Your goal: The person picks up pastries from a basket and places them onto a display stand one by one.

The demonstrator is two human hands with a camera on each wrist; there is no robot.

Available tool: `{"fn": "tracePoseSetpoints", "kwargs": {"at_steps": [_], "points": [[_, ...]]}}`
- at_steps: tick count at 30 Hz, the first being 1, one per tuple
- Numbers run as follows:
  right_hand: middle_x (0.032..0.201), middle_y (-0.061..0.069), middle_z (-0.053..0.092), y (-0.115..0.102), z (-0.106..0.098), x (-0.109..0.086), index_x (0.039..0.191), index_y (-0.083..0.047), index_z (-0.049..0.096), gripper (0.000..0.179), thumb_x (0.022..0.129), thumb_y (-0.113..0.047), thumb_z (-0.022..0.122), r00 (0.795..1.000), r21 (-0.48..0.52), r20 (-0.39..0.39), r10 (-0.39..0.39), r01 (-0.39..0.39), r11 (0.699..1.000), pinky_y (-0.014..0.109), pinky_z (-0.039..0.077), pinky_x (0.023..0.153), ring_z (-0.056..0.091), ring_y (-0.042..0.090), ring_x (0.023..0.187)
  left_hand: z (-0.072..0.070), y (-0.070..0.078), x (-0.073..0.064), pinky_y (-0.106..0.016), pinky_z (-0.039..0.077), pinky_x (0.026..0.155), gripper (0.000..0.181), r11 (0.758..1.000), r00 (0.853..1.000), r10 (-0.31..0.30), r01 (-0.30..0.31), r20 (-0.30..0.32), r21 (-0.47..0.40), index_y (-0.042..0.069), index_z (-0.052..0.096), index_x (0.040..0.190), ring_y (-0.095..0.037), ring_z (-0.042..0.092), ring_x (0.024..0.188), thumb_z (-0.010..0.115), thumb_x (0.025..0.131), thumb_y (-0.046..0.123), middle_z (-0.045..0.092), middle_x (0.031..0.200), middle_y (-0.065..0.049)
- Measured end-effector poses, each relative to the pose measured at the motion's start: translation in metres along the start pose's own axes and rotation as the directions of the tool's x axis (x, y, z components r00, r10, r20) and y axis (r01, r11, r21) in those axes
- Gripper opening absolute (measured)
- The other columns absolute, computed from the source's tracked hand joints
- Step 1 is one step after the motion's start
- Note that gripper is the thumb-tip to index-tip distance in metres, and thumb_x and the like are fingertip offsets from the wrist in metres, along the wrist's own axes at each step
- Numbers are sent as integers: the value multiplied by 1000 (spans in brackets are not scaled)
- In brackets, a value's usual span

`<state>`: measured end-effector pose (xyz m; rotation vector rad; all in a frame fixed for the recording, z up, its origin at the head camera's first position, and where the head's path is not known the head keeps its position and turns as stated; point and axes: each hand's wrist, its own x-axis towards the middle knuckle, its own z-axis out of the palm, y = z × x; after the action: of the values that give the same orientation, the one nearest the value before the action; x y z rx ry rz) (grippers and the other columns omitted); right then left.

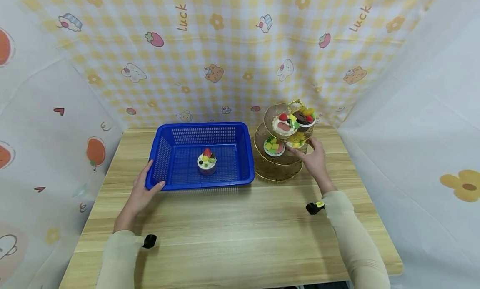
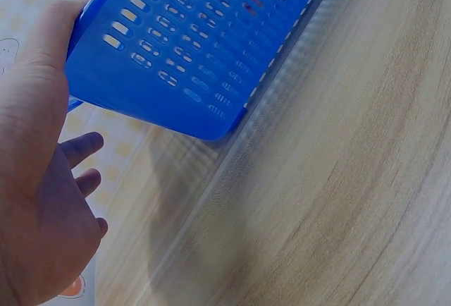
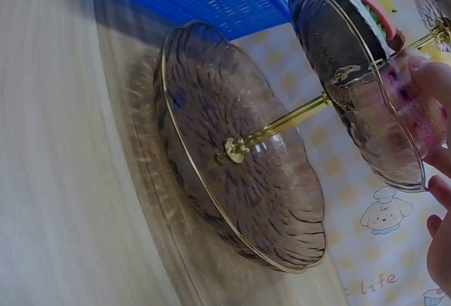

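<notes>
My left hand (image 1: pixel 142 192) grips the front left corner of a blue plastic basket (image 1: pixel 247 155), thumb at the rim; the left wrist view shows its other fingers (image 2: pixel 86 149) loosely bent outside the basket wall. In the basket stands a toy cupcake (image 1: pixel 207 163) topped with a strawberry. My right hand (image 1: pixel 314 157) reaches in at the middle tier of a three-tier amber cake stand (image 1: pixel 277 172). Its thumb and fingers hold a fruit-topped toy cupcake (image 3: pixel 416 105) with a pink patterned cup, still within that tier. The upper tier partly hides this cupcake in the head view.
Another fruit cupcake (image 1: pixel 274 147) sits on the middle tier. The top tier bears a cream tart (image 1: pixel 283 125) and a chocolate cupcake (image 1: pixel 304 119). Basket and stand are side by side on a wooden table (image 1: pixel 232 230), before a checked cloth (image 1: pixel 232 51).
</notes>
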<state>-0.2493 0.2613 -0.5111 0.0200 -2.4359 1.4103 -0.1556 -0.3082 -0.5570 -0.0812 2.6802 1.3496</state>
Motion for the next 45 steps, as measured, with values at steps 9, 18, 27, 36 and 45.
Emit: {"fn": "tracePoseSetpoints", "kwargs": {"at_steps": [9,18,27,36,45], "points": [[132,19,56,1,1,-3,135,-9,57,65,79,-29,84,1000,-13,7,22,-21,1000,54,32,114,45,35,130,1,1,0,-83,17,105,89,1000,1000,-6,6,3,-5,43,-7,157,-57,5,147,58,96,47,-2,165,-27],[141,19,49,-1,-3,-8,141,-7,49,76,79,-32,84,997,-4,31,73,-73,997,56,29,117,43,37,136,1,3,-1,-83,16,104,89,1000,1000,-14,14,8,0,44,-8,156,-57,5,147,57,96,49,-2,165,-26],[139,20,55,-3,-16,-22,146,-8,45,77,80,-19,83,995,42,20,94,-95,995,54,24,120,41,33,139,0,3,-1,-83,17,104,89,1000,1000,-28,28,11,3,43,-9,157,-57,7,146,57,96,50,-2,165,-27],[138,22,56,-5,-20,-51,144,-5,46,72,80,-7,80,993,56,-16,114,-113,992,51,31,115,45,32,133,-1,2,-1,-83,17,105,90,999,1000,-30,30,11,-12,42,-9,157,-58,6,146,57,96,50,-3,165,-28],[131,14,63,-18,-5,-76,136,-9,56,62,79,-11,83,997,26,-58,-45,47,999,30,41,101,52,12,120,1,2,0,-82,16,106,90,999,1000,7,-7,-5,-38,41,-7,158,-55,5,147,59,97,45,-1,165,-27]]}}
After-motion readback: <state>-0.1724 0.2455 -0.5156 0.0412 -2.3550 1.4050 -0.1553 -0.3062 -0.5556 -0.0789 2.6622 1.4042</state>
